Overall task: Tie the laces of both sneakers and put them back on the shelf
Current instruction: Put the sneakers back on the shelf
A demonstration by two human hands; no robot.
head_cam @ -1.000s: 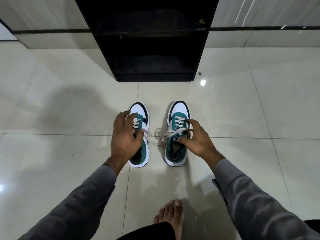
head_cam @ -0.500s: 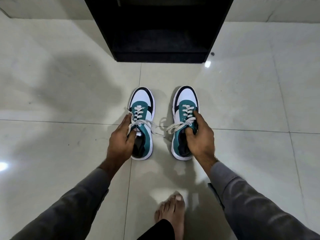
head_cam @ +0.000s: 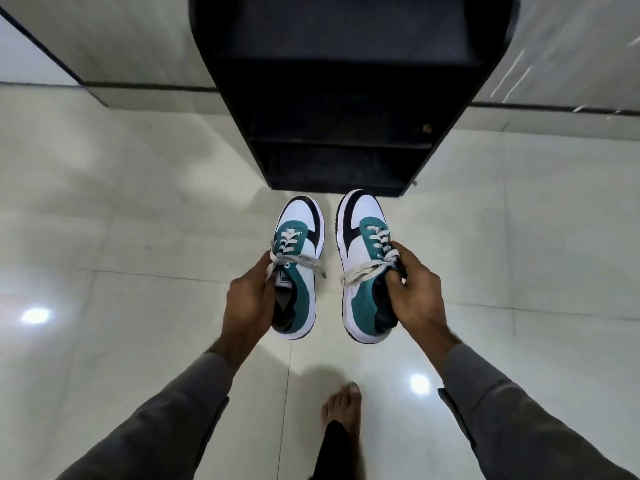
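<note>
Head view: your left hand (head_cam: 247, 303) grips the left sneaker (head_cam: 297, 268) at its collar, fingers curled down into the opening, thumb side on the outer edge. Your right hand (head_cam: 414, 296) grips the right sneaker (head_cam: 367, 268) the same way, fingers wrapped over the tongue and the right side of the collar. Both hands closed on the shoes. Sneakers are teal, white and black with white soles, toes pointing far, toward the shelf (head_cam: 343, 98). They sit side by side, close but not touching. Both look lifted off the floor (head_cam: 121, 220), though the contact under the soles can't be confirmed. White laces (head_cam: 294, 265) on the left sneaker are knotted with loops and ends spread to the right; laces on the right sneaker (head_cam: 369, 268) are knotted too, loops trailing left. The shelf is black, open-fronted, standing on the floor against the far wall, its bottom edge just beyond the toes. Lower compartments look dark; contents can't be made out. Floor is glossy pale tile with light spots reflected near left and near right. Grey sleeves (head_cam: 166, 420) cover both your forearms. Your bare foot (head_cam: 341, 403) is on the floor near the bottom centre, well short of the sneakers.
</note>
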